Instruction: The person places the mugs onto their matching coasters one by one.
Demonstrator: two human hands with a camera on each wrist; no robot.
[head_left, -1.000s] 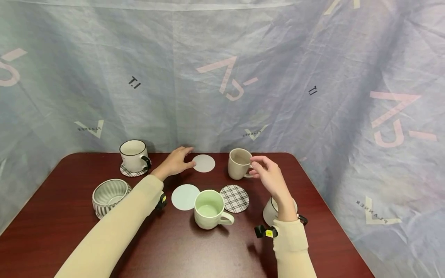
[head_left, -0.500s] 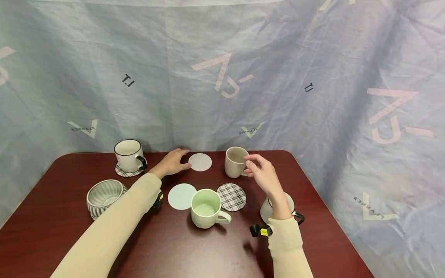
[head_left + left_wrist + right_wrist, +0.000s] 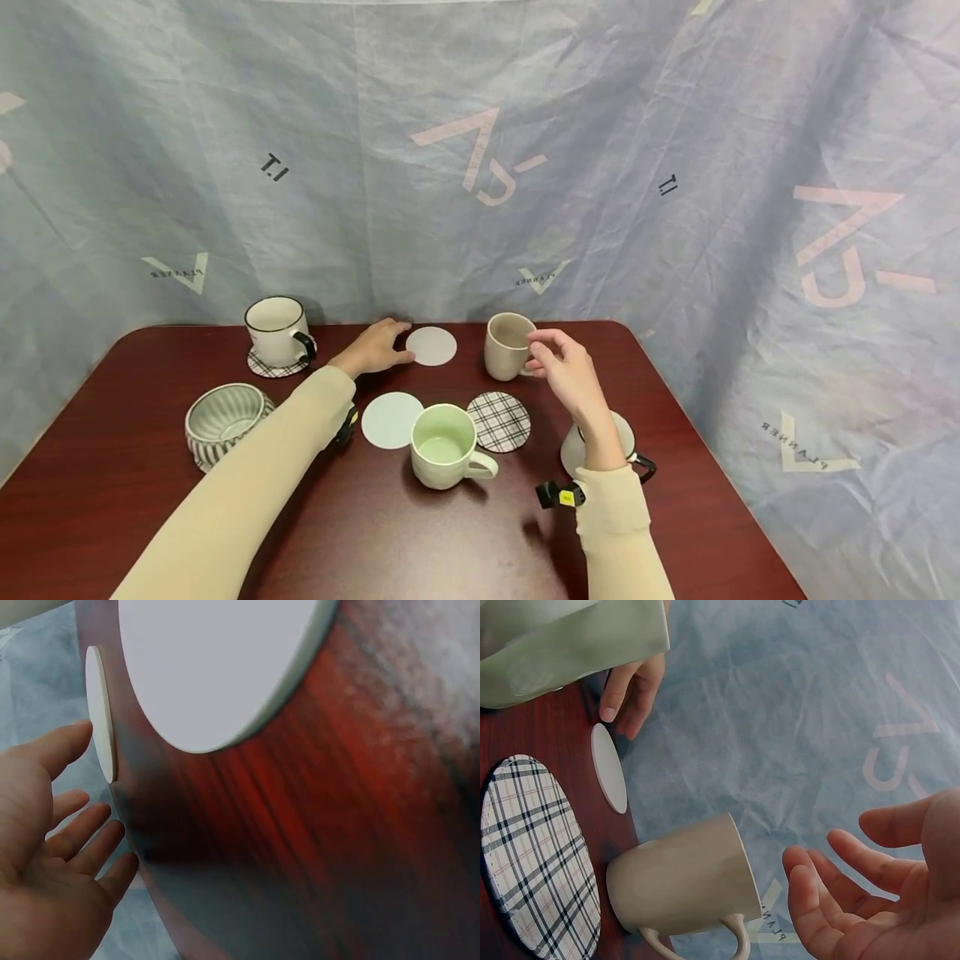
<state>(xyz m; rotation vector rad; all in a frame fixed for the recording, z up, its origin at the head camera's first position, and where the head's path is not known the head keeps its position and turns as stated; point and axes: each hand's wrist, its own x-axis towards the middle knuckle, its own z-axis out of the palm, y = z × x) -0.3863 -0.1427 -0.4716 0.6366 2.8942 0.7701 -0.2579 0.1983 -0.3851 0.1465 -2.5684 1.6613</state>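
Observation:
My left hand (image 3: 375, 347) reaches to the back of the table, its thumb and fingers spread beside a small white round coaster (image 3: 432, 346). In the left wrist view the thumb tip is right at that coaster's edge (image 3: 102, 712), and the fingers are loose with nothing in them. At the beige mug (image 3: 506, 360), my right hand (image 3: 566, 375) hovers by the handle side with loosely bent fingers. The right wrist view shows a gap between those fingers (image 3: 806, 892) and the mug's rim (image 3: 742, 862). The mug stands upright on the bare table.
A pale green mug (image 3: 441, 468) stands in front of a plaid coaster (image 3: 501, 423) and a pale round coaster (image 3: 390, 419). At left are a black-rimmed white mug (image 3: 273, 343) on a plaid coaster and a ribbed bowl (image 3: 217, 433). Another white mug (image 3: 573, 454) sits partly behind my right forearm.
The head view has shifted slightly, so the whole scene sits a little further left. Both hands stay nearly in place beside the white coaster and the beige mug.

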